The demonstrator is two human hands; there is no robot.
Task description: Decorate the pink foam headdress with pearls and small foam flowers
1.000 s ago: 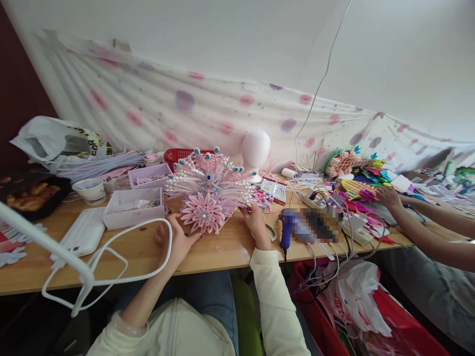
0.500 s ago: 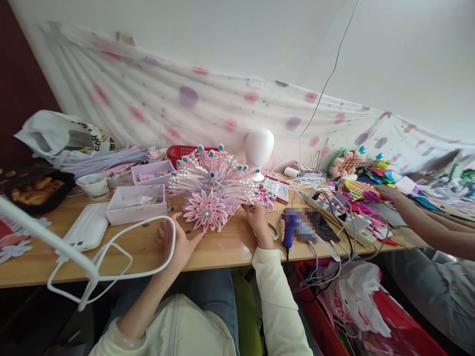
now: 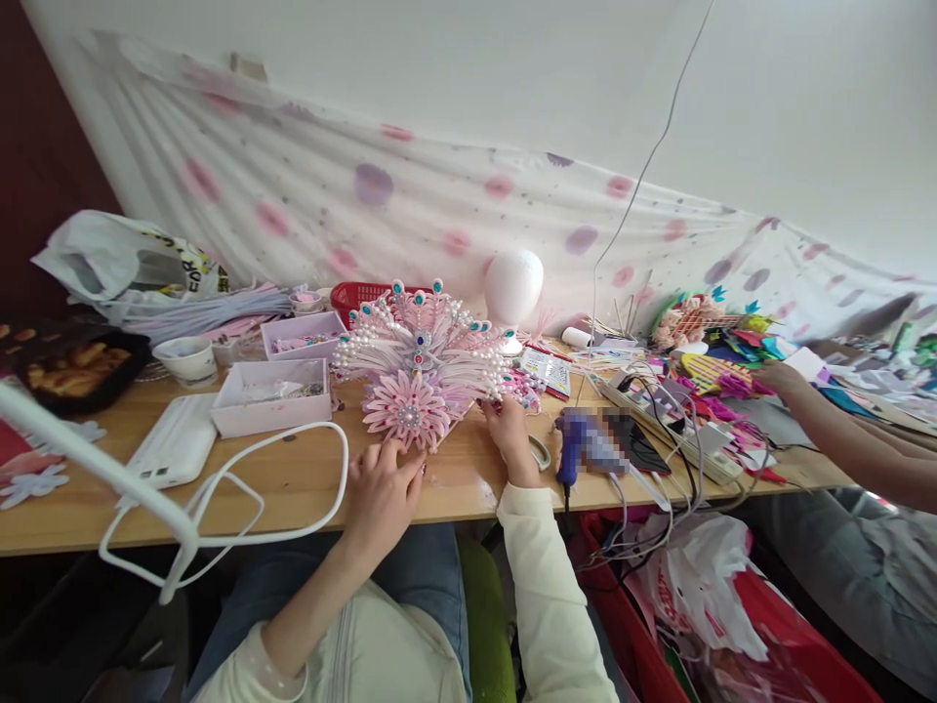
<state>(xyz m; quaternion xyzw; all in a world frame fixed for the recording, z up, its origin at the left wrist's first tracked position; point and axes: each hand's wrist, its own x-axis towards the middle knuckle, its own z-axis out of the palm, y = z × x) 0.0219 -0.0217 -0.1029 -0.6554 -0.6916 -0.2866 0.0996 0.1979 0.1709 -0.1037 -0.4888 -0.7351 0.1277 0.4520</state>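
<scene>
Clutter covers the wooden desk [image 3: 293, 483] under a spotted curtain [image 3: 366, 195]; left hand [image 3: 382, 493] rests with fingers spread, right hand [image 3: 507, 434] fingers pinch the pink crown [image 3: 421, 356].

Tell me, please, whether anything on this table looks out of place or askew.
Mostly clutter. A tangle of cables around the power strip spills over the table's front edge on the right, and the blue glue gun sits at that edge with its cord dangling. The pink headdress, gripped by the right hand, looks intact.
</scene>
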